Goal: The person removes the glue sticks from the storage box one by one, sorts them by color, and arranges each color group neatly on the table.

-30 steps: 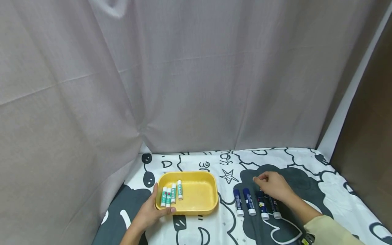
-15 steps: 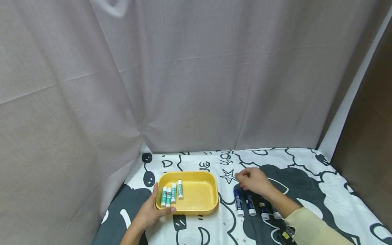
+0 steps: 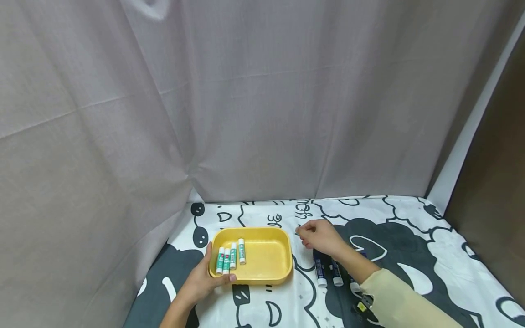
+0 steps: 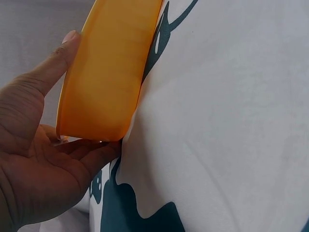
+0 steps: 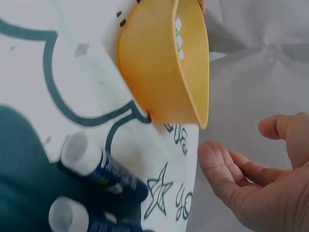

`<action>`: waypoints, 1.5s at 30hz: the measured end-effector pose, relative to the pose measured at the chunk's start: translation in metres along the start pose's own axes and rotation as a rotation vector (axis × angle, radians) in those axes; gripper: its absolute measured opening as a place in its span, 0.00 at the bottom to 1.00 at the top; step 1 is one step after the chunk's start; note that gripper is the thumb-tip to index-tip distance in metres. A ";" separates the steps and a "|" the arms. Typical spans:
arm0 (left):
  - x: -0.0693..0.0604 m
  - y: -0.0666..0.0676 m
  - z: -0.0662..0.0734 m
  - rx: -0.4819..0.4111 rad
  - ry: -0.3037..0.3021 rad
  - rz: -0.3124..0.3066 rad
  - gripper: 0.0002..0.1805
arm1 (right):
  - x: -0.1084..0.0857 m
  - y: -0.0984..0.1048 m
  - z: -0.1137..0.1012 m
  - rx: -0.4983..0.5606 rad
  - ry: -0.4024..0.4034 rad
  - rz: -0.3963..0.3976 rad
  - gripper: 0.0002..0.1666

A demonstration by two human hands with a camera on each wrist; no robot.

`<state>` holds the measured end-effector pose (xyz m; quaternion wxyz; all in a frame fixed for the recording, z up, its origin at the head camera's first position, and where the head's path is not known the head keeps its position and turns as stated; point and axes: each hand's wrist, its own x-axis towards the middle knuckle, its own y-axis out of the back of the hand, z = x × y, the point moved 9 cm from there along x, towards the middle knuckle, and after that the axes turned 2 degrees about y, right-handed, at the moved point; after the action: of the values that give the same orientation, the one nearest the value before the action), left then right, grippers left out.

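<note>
In the head view my left hand [image 3: 202, 280] grips the near left corner of a yellow plastic tray [image 3: 268, 262], thumb along the front and fingers at the left side. The left wrist view shows the same tray [image 4: 104, 72] between thumb and fingers. Several small white tubes with green labels [image 3: 233, 256] lie in the tray's left part. My right hand [image 3: 321, 237] is just right of the tray, holding nothing; in the right wrist view its thumb and fingers stand apart. Below it are dark blue tubes with white ends [image 3: 320, 269], partly hidden by the right forearm.
A white cloth with dark cartoon prints [image 3: 295, 300] covers the table. A grey curtain [image 3: 254, 114] hangs behind, and a brown panel [image 3: 492, 159] stands at the right. Two blue tubes [image 5: 118, 176] appear close up in the right wrist view.
My right hand has moved left from above the blue tubes towards the tray, its forearm now covering more of them. My left hand still holds the tray.
</note>
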<state>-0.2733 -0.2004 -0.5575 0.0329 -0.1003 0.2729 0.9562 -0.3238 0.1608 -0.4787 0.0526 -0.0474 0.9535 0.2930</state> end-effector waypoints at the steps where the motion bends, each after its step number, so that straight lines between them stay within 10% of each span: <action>1: 0.000 0.000 0.000 -0.002 0.005 0.000 0.81 | 0.000 -0.003 -0.003 0.009 0.001 -0.008 0.19; 45: -0.001 0.000 0.003 -0.021 -0.021 0.002 0.80 | 0.025 -0.115 -0.032 0.146 -0.013 -0.147 0.16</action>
<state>-0.2727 -0.1992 -0.5549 0.0338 -0.0902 0.2624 0.9602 -0.3365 0.0462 -0.5194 0.0833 -0.1114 0.9659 0.2183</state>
